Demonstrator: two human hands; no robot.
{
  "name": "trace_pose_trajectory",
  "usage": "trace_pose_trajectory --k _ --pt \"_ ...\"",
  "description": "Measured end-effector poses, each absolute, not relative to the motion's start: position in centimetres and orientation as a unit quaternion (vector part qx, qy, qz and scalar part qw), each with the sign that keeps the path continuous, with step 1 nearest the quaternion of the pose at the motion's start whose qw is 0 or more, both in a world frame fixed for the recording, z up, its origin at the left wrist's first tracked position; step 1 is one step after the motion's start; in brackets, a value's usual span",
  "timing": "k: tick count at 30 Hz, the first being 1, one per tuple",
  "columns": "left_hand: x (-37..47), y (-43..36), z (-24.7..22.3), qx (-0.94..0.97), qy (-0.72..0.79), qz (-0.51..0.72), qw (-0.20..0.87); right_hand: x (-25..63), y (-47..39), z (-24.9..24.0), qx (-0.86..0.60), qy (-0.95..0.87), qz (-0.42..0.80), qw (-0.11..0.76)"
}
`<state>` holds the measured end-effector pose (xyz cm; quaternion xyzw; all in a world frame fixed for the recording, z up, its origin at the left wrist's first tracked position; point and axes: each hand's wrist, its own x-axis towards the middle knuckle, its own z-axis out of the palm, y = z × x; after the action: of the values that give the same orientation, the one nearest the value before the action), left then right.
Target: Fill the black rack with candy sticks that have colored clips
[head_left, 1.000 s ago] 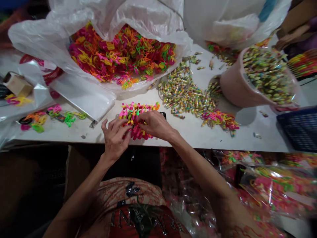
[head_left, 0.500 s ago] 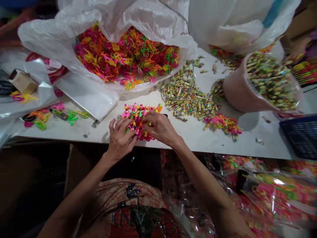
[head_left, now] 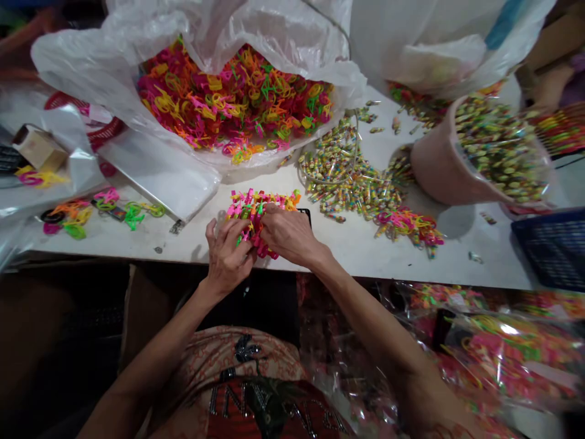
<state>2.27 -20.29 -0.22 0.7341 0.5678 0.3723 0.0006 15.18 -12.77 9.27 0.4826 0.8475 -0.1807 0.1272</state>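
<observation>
Rows of small bright plastic pieces [head_left: 249, 198], pink, green, orange and yellow, stand close together near the table's front edge. A black edge [head_left: 305, 213] of what may be a rack beneath them shows at their right. My left hand [head_left: 231, 253] is at the left side of the rows, its fingers curled against the pieces. From the right, my right hand [head_left: 290, 236] reaches over them with thumb and fingertips pinched together at the middle. The fingers and the back of that hand hide exactly which piece is between the tips.
Behind the rows lies an open plastic bag [head_left: 59, 52] full of similar loose pieces. Right of it spreads a pile of small striped capsule-like tubes [head_left: 351, 183]. A pink bucket [head_left: 432, 164] holds more tubes. At far right sits a blue basket [head_left: 551, 250]; clear bags [head_left: 159, 171] lie left.
My right hand has turned slightly and its fingertips have shifted a little left over the rows. My left hand has moved slightly right and stays against the pieces.
</observation>
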Motion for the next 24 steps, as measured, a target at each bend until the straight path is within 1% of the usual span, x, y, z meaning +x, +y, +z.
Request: trace_pose_trajectory --k 4,6,8,10,11,12,13,14,17,19,22,24 --pt "1.7 -20.0 -0.6 0.738 0.547 0.395 0.021 14.6 -13.3 9.3 0.503 0.838 -0.188 0.095" --pt "1.4 -19.9 -0.7 0.737 0.534 0.414 0.024 15.6 -13.1 9.2 0.485 0.846 -0.217 0.045" --pt "1.3 -20.0 -0.6 0.742 0.514 0.429 0.018 18.1 -12.8 8.9 0.476 0.84 -0.251 -0.066" --pt "1.1 -20.2 -0.5 0.746 0.497 0.444 0.009 21.5 -12.8 8.2 0.515 0.788 -0.268 -0.204" --pt "0.9 -20.3 -0.3 0.744 0.493 0.451 0.005 23.3 -13.0 7.7 0.55 0.748 -0.271 -0.254" --pt "0.8 -20.3 0.0 0.74 0.491 0.459 -0.001 24.9 -13.3 7.0 0.589 0.709 -0.274 -0.275" --pt "0.7 -20.3 0.3 0.737 0.492 0.464 -0.008 26.2 -13.7 6.3 0.624 0.678 -0.28 -0.269" --pt "0.6 -20.2 0.7 0.737 0.492 0.464 -0.014 27.0 -14.3 5.5 0.651 0.657 -0.289 -0.246" --pt "0.8 -19.2 2.5 0.77 0.465 0.436 -0.023 27.0 -15.9 3.4 0.69 0.642 -0.299 -0.15" --pt "1.6 -18.0 3.9 0.812 0.422 0.403 -0.01 25.6 -16.5 2.7 0.698 0.653 -0.28 -0.091" --pt "3.5 -16.0 5.5 0.88 0.357 0.313 0.021 23.7 -16.5 2.3 0.709 0.662 -0.242 -0.022" --pt "4.6 -14.7 5.9 0.914 0.33 0.233 0.033 23.5 -16.3 2.1 0.717 0.654 -0.24 -0.008"
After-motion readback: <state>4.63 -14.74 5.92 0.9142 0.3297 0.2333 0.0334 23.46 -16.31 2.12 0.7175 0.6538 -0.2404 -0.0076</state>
